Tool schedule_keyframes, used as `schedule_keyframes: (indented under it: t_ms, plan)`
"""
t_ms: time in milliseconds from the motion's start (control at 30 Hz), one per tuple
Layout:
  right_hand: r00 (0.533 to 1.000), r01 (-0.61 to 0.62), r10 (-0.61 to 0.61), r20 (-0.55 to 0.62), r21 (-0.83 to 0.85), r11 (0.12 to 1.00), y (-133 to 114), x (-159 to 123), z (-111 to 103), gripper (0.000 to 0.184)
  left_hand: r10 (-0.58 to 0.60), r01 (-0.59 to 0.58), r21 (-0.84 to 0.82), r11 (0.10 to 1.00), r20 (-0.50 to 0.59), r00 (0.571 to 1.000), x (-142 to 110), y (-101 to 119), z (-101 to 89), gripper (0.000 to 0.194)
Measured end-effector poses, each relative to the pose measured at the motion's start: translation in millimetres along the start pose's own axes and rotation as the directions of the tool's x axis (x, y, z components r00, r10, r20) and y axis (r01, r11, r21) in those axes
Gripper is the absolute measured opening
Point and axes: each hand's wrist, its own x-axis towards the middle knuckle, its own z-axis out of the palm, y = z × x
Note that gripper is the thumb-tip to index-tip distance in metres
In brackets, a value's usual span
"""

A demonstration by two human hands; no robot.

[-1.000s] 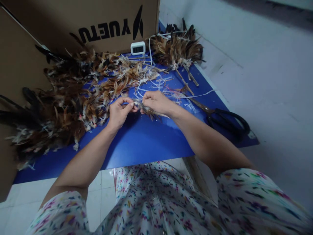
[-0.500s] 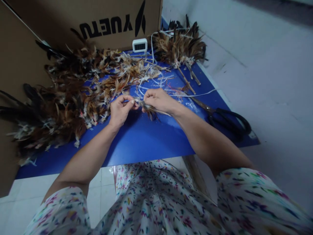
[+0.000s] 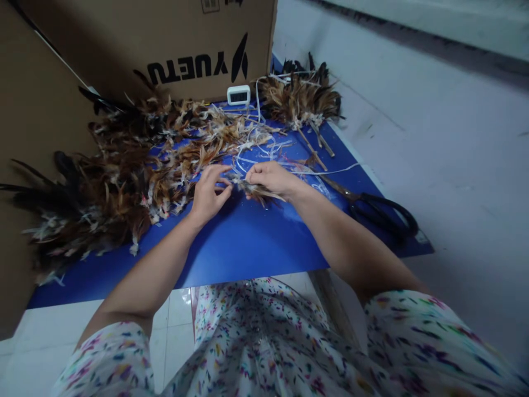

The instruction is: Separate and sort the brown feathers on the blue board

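Likely a craft workshop: heaped feathers [image 3: 119, 207], large scissors [image 3: 366, 200], blue table [image 3: 256, 245].

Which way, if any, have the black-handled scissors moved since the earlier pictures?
No, neither way: the scissors keep the same place beside the near right corner of the blue table.

The blue tabletop [image 3: 252, 242] bears feather piles [image 3: 119, 193], scissors [image 3: 386, 214] and a white-framed display [image 3: 238, 97].
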Motion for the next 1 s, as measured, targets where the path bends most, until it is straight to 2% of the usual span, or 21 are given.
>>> schedule_keyframes:
  t_ms: [133, 200, 267, 333, 433, 467, 533, 600, 667, 733, 800, 867, 1000]
  plan:
    - [0.999, -0.023, 0.021, 0.042, 0.040, 0.999, -1, -2, 3, 0.015, 0.218, -0.221, 0.202, 0.954, 0.037, 0.975, 1, 1, -3.9, 0.021]
    - [0.996, -0.041, 0.036, 0.077, 0.063, 0.997, 0, -3, 3, 0.013, 0.265, -0.267, 0.233, 0.935, 0.040, 0.964, 1, 0, -4.4, 0.015]
    - [0.992, -0.042, 0.031, 0.123, 0.087, 0.995, 2, -2, 2, 0.010, 0.262, -0.260, 0.219, 0.940, 0.022, 0.965, 2, 0, -4.2, 0.012]
    - [0.994, -0.017, 0.005, 0.109, 0.109, 0.994, 3, 1, -1, 0.011, 0.198, -0.193, 0.167, 0.967, -0.016, 0.980, 2, 0, -3.5, 0.010]
    - [0.999, 0.006, -0.003, -0.034, 0.091, 0.996, 4, 7, -4, 0.018, -0.047, 0.042, -0.056, 0.998, -0.087, 0.995, 3, -3, -1.9, 0.016]
    - [0.997, 0.004, 0.001, -0.080, 0.069, 0.998, 4, 9, -5, 0.019, -0.155, 0.137, -0.175, 0.975, -0.093, 0.984, 4, -4, -1.3, 0.021]
    - [0.990, 0.014, -0.013, -0.142, 0.005, 1.000, 7, 11, -5, 0.022, -0.337, 0.285, -0.398, 0.872, -0.065, 0.939, 4, -6, -0.7, 0.030]
    - [0.980, 0.067, -0.088, -0.181, -0.120, 0.990, 11, 13, -3, 0.022, -0.441, 0.365, -0.538, 0.760, -0.015, 0.897, 4, -5, -0.8, 0.035]
    - [0.955, 0.157, -0.228, -0.191, -0.325, 0.932, 17, 14, -1, 0.020, -0.492, 0.404, -0.614, 0.678, 0.029, 0.870, 4, -2, -1.2, 0.036]
    - [0.912, 0.235, -0.377, -0.160, -0.549, 0.802, 23, 14, 1, 0.016, -0.519, 0.421, -0.660, 0.622, 0.055, 0.853, 5, 2, -1.7, 0.033]
    - [0.877, 0.263, -0.466, -0.113, -0.699, 0.665, 26, 13, 3, 0.013, -0.539, 0.424, -0.685, 0.593, 0.053, 0.840, 6, 6, -2.3, 0.030]
    - [0.867, 0.262, -0.492, -0.076, -0.771, 0.580, 27, 12, 4, 0.012, -0.559, 0.423, -0.688, 0.590, 0.030, 0.828, 7, 8, -3.8, 0.027]
    - [0.871, 0.259, -0.490, -0.026, -0.824, 0.504, 29, 12, 5, 0.014, -0.561, 0.397, -0.658, 0.639, -0.046, 0.826, 3, 15, -12.5, 0.028]
